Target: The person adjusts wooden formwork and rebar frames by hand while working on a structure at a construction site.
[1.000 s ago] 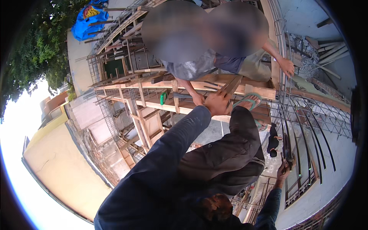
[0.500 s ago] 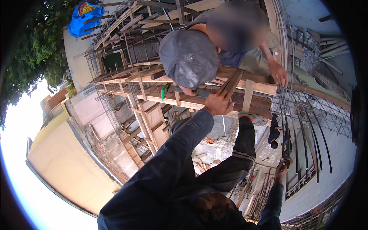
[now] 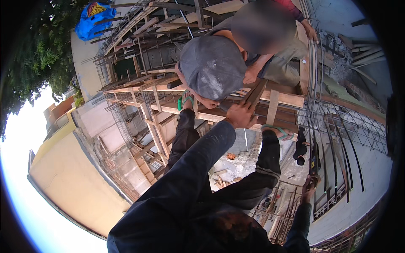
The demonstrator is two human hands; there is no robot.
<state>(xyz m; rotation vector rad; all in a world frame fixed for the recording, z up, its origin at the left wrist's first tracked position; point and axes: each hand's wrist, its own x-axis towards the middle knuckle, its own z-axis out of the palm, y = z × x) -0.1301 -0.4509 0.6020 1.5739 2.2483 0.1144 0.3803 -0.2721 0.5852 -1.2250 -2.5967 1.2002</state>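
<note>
My left hand (image 3: 240, 115) is wrapped over a short wooden board (image 3: 255, 92) at the top of the timber formwork (image 3: 287, 98). Down at the right, my right hand (image 3: 310, 185) is closed around a dark, slender thing with a yellow mark (image 3: 314, 163); its kind is too unclear to name. Steel bars (image 3: 309, 114) run just above that hand. My left sandalled foot (image 3: 187, 100) is up at the formwork beside a green object (image 3: 179, 103). My right sandalled foot (image 3: 278, 132) is on the lower boards.
A co-worker in a grey cap (image 3: 213, 66) leans close over the formwork, with another person (image 3: 270, 46) behind. A red-sleeved hand (image 3: 311, 31) is near upright bars. A rebar cage (image 3: 358, 123) extends right. Far below are rubble (image 3: 236, 162) and a person in black (image 3: 301, 145).
My left foot has risen from below up to the formwork. The capped co-worker has shifted right and lower. A red-sleeved hand has appeared at the upper right. Both my hands stay in place.
</note>
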